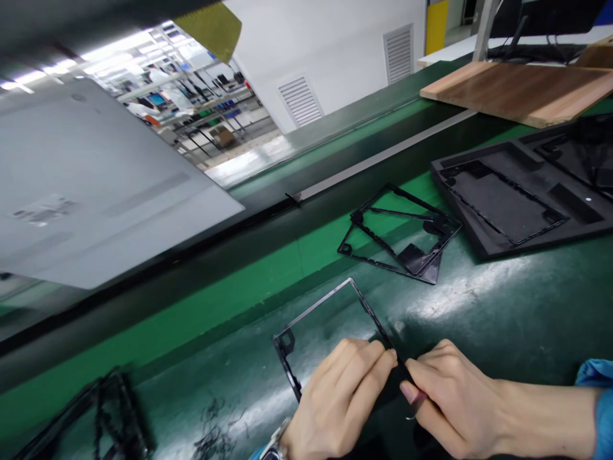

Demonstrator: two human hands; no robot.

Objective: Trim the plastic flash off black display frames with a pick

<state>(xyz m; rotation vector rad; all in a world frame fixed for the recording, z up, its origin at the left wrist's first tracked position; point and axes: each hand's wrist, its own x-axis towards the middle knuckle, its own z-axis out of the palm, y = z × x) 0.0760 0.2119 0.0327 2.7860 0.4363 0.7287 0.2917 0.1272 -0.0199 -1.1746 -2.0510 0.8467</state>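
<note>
A thin black rectangular frame [322, 305] is held tilted over the green table. My left hand [338, 396], with a watch [275, 446] at the wrist, is closed around the frame's near part and hides much of it. Its fingertips press at the frame's right side. Close beside them my right hand [453, 396] is closed, with thumb and fingers at the same side of the frame. A small dark piece with a shiny curved edge [416, 409] shows under the right thumb; its kind cannot be made out.
Black frames [407, 252] lie overlapped beyond my hands. A dark foam tray [507, 185] at the right holds another frame. More frames [115, 415] and black scraps [213, 437] lie at lower left. A wooden board [522, 89] rests at the back; a pale panel [96, 185] hangs left.
</note>
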